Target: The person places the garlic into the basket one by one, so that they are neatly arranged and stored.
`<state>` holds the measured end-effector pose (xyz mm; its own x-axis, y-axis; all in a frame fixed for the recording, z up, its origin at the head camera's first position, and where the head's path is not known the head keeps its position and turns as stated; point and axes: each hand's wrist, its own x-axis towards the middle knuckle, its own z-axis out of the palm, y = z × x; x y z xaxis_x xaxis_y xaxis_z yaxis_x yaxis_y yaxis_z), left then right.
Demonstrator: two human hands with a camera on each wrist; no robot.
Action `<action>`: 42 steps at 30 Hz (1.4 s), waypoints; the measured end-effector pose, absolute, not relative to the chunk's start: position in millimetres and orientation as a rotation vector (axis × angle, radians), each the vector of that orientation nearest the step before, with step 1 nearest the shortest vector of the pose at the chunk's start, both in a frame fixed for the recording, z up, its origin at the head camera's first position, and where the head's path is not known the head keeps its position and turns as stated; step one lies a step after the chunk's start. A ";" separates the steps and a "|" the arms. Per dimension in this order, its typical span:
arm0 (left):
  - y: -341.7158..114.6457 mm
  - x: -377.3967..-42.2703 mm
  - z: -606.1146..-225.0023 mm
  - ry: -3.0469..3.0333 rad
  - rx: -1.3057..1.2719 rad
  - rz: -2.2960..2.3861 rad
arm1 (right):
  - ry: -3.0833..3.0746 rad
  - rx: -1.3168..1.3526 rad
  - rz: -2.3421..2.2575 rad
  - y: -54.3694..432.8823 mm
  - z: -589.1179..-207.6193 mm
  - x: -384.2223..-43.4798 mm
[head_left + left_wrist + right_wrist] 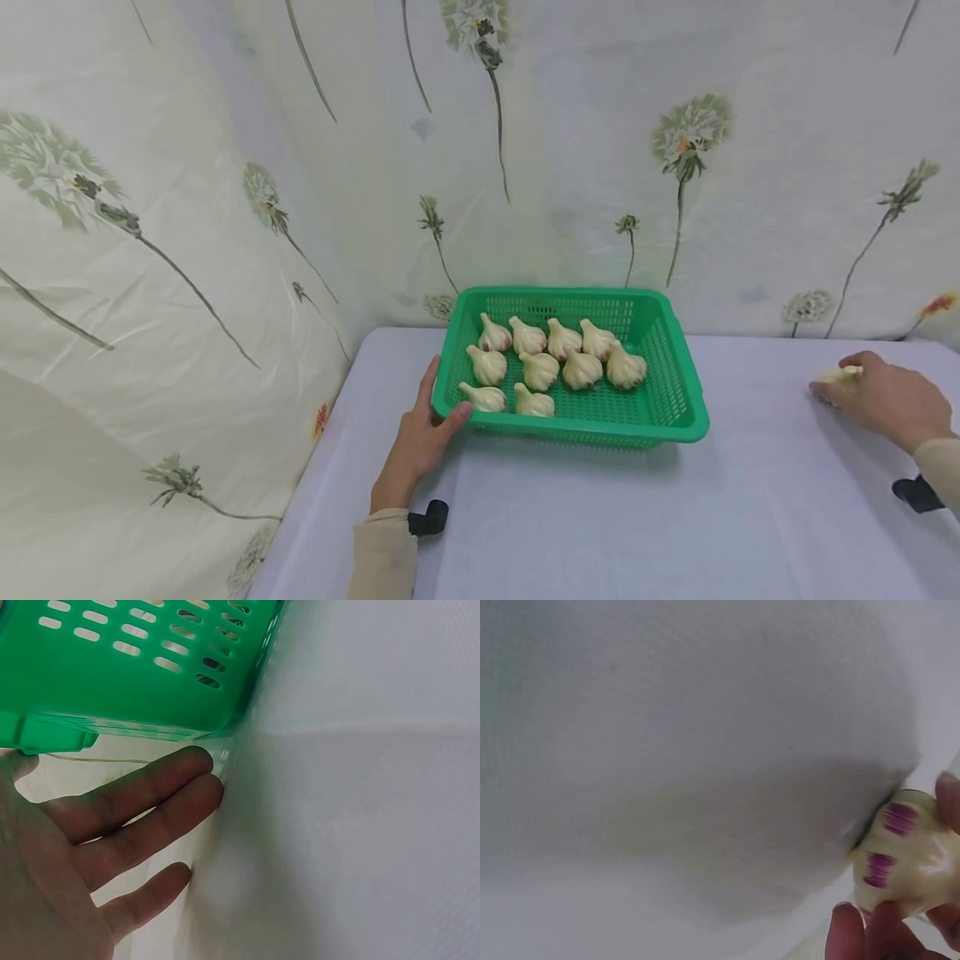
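Observation:
In the head view my left hand (420,437) is at the near left corner of a green plastic basket (570,427), its thumb at the front rim and a finger along the left side. The left wrist view shows straight, spread fingers (150,832) beside the basket's slotted wall (112,682). Several cream garlic bulbs (540,372) lie in the basket, mostly toward its left and middle. Far to the right, my right hand (892,400) holds another garlic bulb (911,859) close over the table. Purple streaks mark that bulb in the right wrist view, with fingertips around it.
A white cloth covers the table (570,517). Behind it and on the left hangs a pale curtain (570,167) printed with dandelions, close to the basket's back rim. Black straps with a small mount (429,518) sit at both wrists.

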<state>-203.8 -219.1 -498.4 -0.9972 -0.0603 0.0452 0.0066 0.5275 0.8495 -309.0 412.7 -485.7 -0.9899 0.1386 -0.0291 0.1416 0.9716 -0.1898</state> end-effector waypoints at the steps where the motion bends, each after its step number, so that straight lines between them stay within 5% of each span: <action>1: -219.0 -203.7 -498.5 -2.687 0.049 -1.492 | 3.108 0.193 -0.301 414.7 -487.0 -309.0; 16: -220.1 -204.3 -501.7 -2.683 0.028 -1.487 | 3.096 0.066 -0.368 415.0 -493.3 -307.5; 42: -218.5 -201.9 -496.9 -2.688 0.025 -1.454 | 3.200 -0.263 -0.661 308.5 -448.7 -289.3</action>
<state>-201.9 -218.5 -496.9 -0.9962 -0.0550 0.0669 0.0259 0.5479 0.8361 -289.3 308.5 -448.7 -0.9778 -0.1285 0.1653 -0.1835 0.9062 -0.3809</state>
